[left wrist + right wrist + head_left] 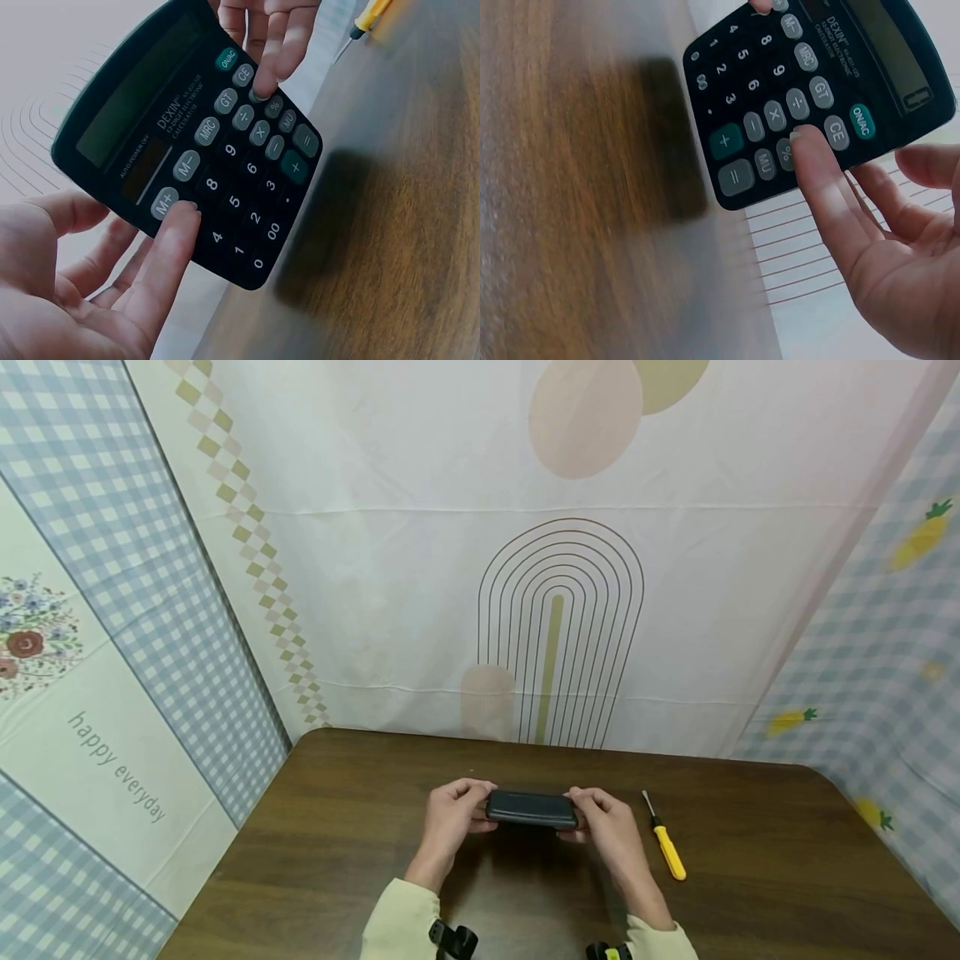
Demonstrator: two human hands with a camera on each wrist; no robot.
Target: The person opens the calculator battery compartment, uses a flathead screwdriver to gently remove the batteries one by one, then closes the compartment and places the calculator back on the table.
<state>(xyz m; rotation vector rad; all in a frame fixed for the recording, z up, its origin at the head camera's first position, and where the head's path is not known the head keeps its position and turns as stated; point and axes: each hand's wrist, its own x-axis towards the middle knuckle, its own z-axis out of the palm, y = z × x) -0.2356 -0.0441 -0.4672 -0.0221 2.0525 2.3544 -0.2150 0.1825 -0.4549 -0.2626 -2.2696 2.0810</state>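
Both hands hold a black desktop calculator by its two short ends, raised above the table. My left hand grips one end; in the left wrist view, a finger lies over the face by the M+ key. At the other end, my right hand grips with a fingertip on the face near the % key. The calculator's keypad shows grey, black and green keys in the wrist views. On its display, a 0 is visible in the right wrist view. From the head view the keys are hidden.
A screwdriver with a yellow handle lies on the brown wooden table, right of the right hand. Behind the table hangs a pale patterned cloth. Blue checked cloths hang at both sides.
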